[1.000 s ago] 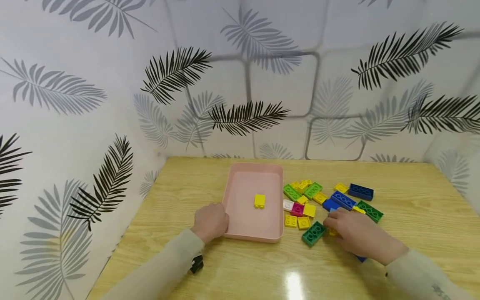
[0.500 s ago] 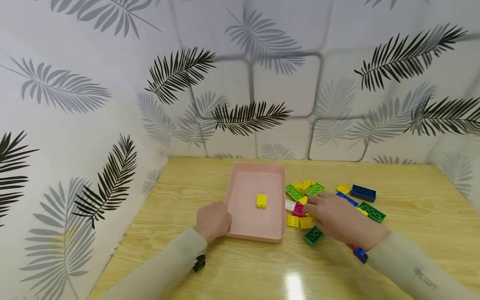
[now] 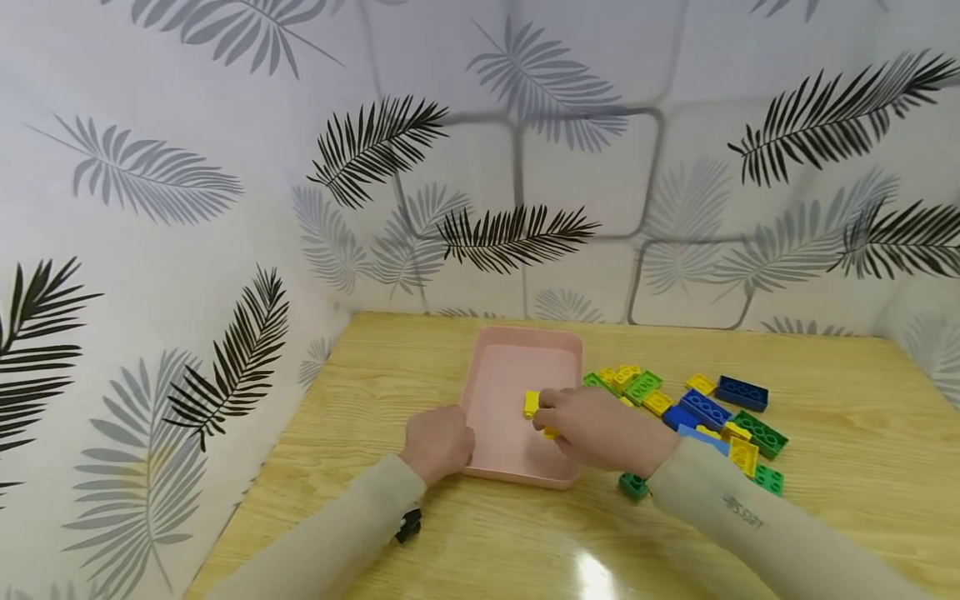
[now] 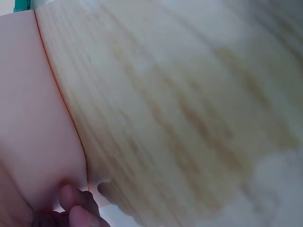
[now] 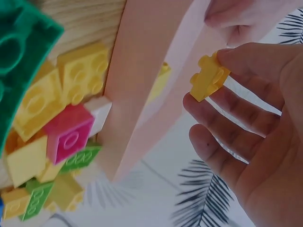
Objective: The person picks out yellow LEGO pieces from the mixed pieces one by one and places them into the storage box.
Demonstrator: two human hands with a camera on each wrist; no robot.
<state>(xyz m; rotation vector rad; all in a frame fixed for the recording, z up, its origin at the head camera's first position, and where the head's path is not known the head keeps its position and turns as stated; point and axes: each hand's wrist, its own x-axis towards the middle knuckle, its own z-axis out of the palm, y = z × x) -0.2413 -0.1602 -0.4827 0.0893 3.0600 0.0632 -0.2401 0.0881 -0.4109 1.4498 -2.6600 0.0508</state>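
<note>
A pink tray (image 3: 501,429) stands on the table, and one yellow toy brick (image 3: 531,403) lies inside it. At the tray's near left edge, my left hand (image 3: 438,442) has its fingers curled and grips the rim; the left wrist view has these fingers (image 4: 75,203) at the tray's corner. My right hand (image 3: 607,429) is over the right part of the tray. It pinches a second yellow toy brick (image 5: 208,78) between thumb and fingers, studs showing in the right wrist view. In the head view that hand hides most of this brick.
Loose bricks lie right of the tray: dark blue (image 3: 742,392), green (image 3: 759,433), yellow (image 3: 743,457), and a magenta one (image 5: 71,132) close to the tray wall. A dark green brick (image 3: 633,486) sits nearest the front. A patterned wall (image 3: 480,167) rises behind the table.
My right hand has moved left from the loose bricks to above the tray, now carrying a yellow brick. The left hand stays at the tray's edge. The head view has shifted slightly.
</note>
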